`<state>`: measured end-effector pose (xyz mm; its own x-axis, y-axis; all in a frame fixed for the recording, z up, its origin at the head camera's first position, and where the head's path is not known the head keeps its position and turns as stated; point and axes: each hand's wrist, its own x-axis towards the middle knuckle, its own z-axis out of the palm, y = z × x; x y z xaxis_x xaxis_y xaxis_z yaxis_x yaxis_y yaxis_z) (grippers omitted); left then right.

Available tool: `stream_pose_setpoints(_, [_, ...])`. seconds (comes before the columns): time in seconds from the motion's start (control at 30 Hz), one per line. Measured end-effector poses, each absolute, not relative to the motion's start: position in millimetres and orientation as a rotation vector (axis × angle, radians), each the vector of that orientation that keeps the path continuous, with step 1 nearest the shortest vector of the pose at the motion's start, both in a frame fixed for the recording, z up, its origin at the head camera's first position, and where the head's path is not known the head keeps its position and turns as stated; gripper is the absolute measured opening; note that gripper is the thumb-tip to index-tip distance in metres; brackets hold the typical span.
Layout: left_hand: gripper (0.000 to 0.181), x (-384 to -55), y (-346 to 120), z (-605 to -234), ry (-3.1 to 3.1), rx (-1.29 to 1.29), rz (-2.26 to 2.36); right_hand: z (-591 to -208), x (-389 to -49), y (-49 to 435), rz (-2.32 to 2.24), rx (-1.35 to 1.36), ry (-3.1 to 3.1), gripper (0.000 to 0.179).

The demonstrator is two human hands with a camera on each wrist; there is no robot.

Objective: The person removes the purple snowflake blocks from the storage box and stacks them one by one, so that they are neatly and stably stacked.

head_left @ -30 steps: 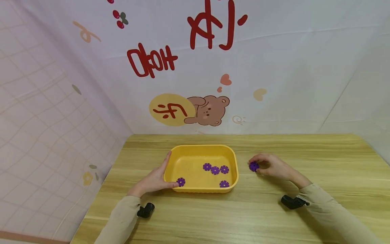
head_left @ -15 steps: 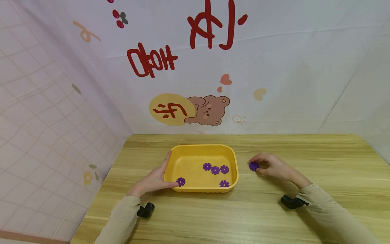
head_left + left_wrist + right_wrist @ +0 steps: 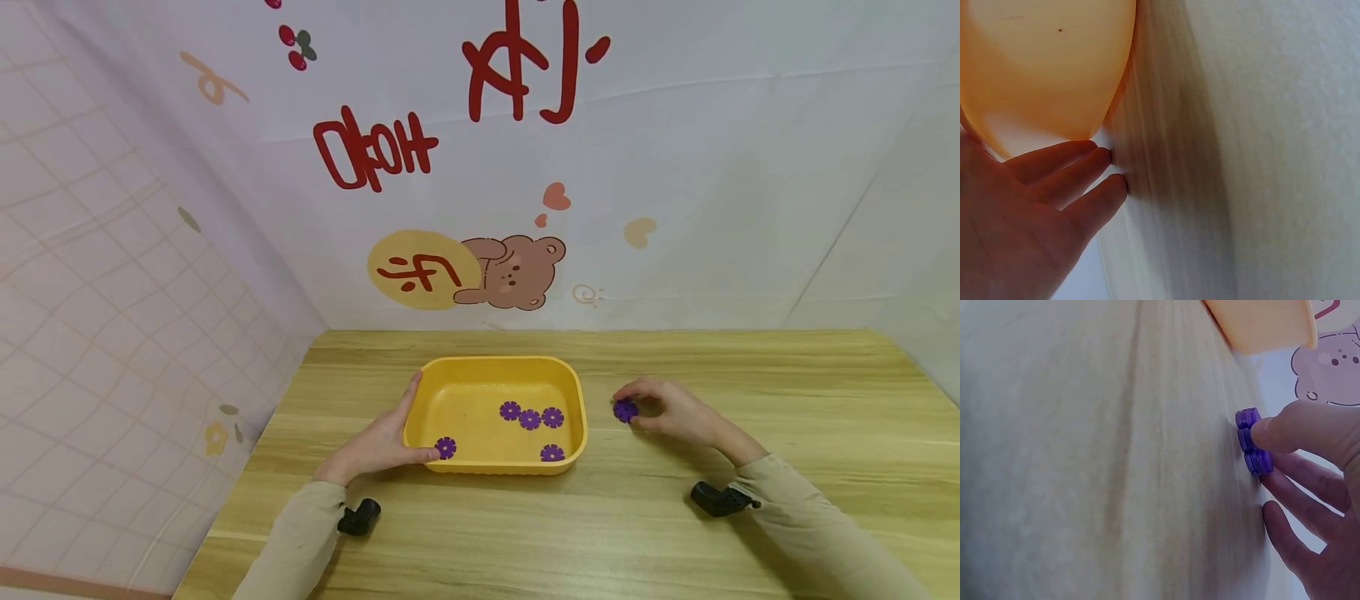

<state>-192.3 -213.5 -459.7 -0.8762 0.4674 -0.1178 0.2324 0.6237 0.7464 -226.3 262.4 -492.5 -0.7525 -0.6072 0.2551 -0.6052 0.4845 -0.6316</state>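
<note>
A shallow yellow plastic tray (image 3: 491, 467) stands on the table, with several purple snowflake discs (image 3: 529, 419) lying in it. My left hand (image 3: 378, 446) rests against the tray's left end, its thumb straight along the front rim and its index finger reaching towards the back corner. In the left wrist view, extended fingers (image 3: 1082, 175) lie beside the tray's outer wall, tips near the table. Right of the tray, my right hand (image 3: 675, 411) pinches a small stack of purple snowflake discs (image 3: 1254, 442) between thumb and fingers, at the table surface. How many are stacked is unclear.
The wooden table (image 3: 525, 533) runs back to a white cloth wall (image 3: 720, 208) printed with a bear and red characters. A second cloth side (image 3: 112, 292) stands at the left. Black wrist devices (image 3: 360, 517) sit at both cuffs.
</note>
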Motion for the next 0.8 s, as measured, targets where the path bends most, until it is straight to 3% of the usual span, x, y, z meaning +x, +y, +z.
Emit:
stream_pose_setpoints(0.17, [0.122,-193,-214,-460,2.559,0.568,1.097,-490,-226,262,-1.189,-1.083,2.684,0.037])
stream_pose_setpoints(0.53, [0.122,-192,-214,-461,2.549,0.551,1.109,-465,-231,248,-1.325,-1.118,2.72,0.05])
stream_pose_setpoints(0.8, [0.121,-192,-214,-459,2.547,0.557,1.104,-449,-233,229,-1.337,-1.142,2.702,0.044])
